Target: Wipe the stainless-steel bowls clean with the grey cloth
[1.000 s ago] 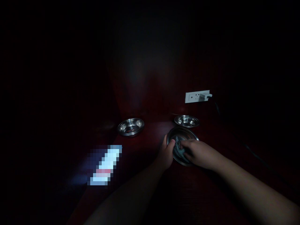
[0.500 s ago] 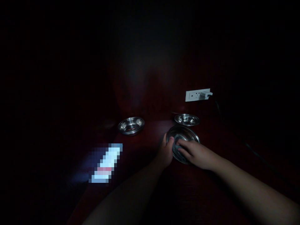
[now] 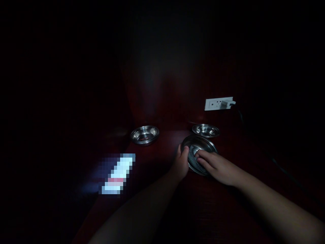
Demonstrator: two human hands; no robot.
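A shiny steel bowl (image 3: 203, 142) is tilted toward me above the dark red table. My left hand (image 3: 181, 163) is closed on its left rim, thumb on the inner side. Inside the bowl lies a grey-green cloth with a mesh-like texture (image 3: 193, 159), spread along the left and lower wall. My right hand (image 3: 215, 166) reaches in from the right, its fingers bent and pressed together on the cloth; the fingertips are partly hidden.
Another steel bowl (image 3: 205, 130) stands just behind the held one. To the left is what looks like a stack of steel bowls (image 3: 144, 135) with a label inside. A bright, pixelated screen (image 3: 118, 174) lies front left. The wall has a socket (image 3: 214, 103) with a plugged-in charger and cable.
My right fingers have moved slightly right inside the bowl, and more of the cloth shows. The whole view has shifted a little; my left hand keeps its hold on the rim.
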